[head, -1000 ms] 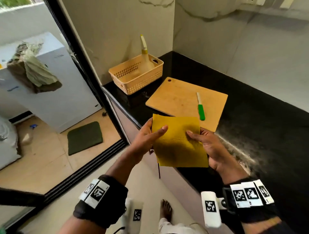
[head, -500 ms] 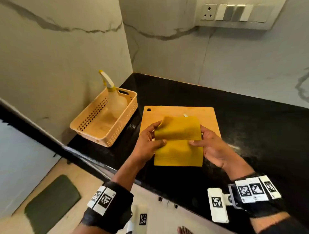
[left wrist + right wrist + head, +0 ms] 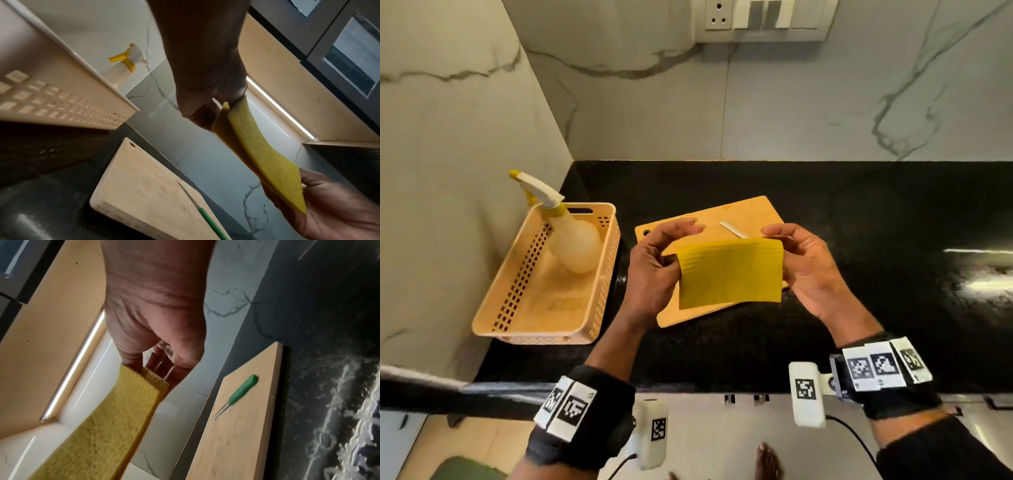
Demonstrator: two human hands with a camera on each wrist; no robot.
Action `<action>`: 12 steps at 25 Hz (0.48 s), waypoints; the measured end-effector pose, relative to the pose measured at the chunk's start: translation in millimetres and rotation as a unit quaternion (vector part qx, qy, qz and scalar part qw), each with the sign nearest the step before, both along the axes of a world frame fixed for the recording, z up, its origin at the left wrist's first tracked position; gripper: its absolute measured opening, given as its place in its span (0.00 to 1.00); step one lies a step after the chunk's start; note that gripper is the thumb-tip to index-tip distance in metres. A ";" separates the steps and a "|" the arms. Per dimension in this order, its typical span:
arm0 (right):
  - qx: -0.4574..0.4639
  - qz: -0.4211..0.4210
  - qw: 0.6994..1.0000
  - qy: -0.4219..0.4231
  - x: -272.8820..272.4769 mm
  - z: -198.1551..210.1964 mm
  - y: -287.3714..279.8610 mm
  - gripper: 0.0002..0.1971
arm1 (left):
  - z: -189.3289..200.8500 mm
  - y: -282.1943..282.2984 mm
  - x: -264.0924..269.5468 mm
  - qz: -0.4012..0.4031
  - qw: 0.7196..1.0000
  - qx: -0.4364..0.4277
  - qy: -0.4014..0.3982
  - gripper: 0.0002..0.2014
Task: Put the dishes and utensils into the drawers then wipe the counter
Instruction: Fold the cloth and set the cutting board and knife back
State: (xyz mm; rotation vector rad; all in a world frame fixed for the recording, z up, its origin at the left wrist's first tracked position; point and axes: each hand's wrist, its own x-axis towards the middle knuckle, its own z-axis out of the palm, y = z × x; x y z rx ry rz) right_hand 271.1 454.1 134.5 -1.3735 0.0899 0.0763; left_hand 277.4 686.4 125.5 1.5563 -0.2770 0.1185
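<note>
Yellow cloth (image 3: pixel 729 270): folded, held above surface (image 3: pixel 859 219) front edge, left hand (image 3: pixel 650 270) and right hand (image 3: pixel 808 270) pinching its sides. Paring knife (image 3: pixel 238 395): on cutting board (image 3: pixel 750 212), not yet stowed. Risk: wiping now may snag blade, sweep knife off.

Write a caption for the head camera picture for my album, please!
Both hands, left hand and right hand, hold a folded yellow cloth above the cutting board.
</note>
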 end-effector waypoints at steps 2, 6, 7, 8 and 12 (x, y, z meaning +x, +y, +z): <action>-0.011 -0.013 0.999 0.036 -1.0 1.7 -4.4 0.07 | 3.3 -5.5 -0.8 0.019 0.999 0.005 0.046 0.11; -0.042 0.000 0.997 0.072 0.7 1.4 -11.0 0.04 | 5.8 -8.8 -3.6 0.019 0.984 0.052 0.168 0.07; -0.035 0.013 0.996 0.078 1.6 -0.3 -11.5 0.04 | 6.3 -5.8 -4.6 0.022 0.979 0.042 0.200 0.07; -0.026 0.028 0.996 0.085 3.5 -2.4 -9.7 0.04 | 6.5 -2.5 -6.4 0.029 0.974 0.022 0.226 0.07; 0.006 0.081 0.989 0.122 9.9 -13.9 12.0 0.11 | -2.3 20.5 -19.9 0.084 0.949 -0.065 0.298 0.11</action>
